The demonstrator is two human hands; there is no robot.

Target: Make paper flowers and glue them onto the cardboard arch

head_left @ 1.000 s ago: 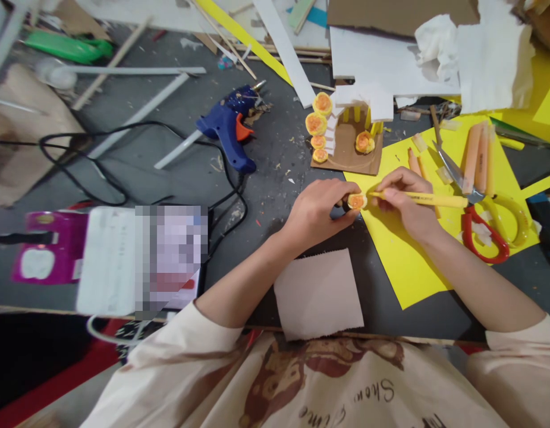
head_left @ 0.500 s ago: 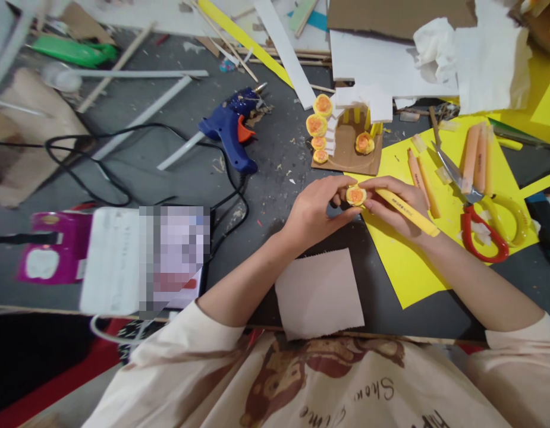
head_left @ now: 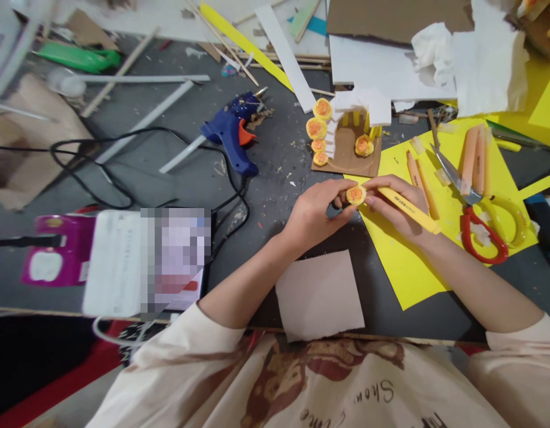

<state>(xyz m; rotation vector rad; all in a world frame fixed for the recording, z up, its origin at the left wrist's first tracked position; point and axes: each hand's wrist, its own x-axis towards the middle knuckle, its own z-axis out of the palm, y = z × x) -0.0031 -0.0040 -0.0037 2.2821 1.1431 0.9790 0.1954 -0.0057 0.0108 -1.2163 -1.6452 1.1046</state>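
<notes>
Five discs (head_left: 316, 128) at cardboard model (head_left: 341, 159), seemingly part-done: pinches sixth disc (head_left: 355, 194) in left hand (head_left: 318, 205), yellow marker (head_left: 411, 211) in right hand (head_left: 395, 215).

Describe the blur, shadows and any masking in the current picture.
Head view: the green tool at upper left looks soft, the round piece in the left hand clearer; head view: soft shadow on the yellow sheet by the right hand; head view: blocky pixelation hides much of the screen.

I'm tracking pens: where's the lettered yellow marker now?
In the head view, right of centre, the yellow marker lies across the right hand, just right of the yellow-and-orange disc in the left hand.
</notes>
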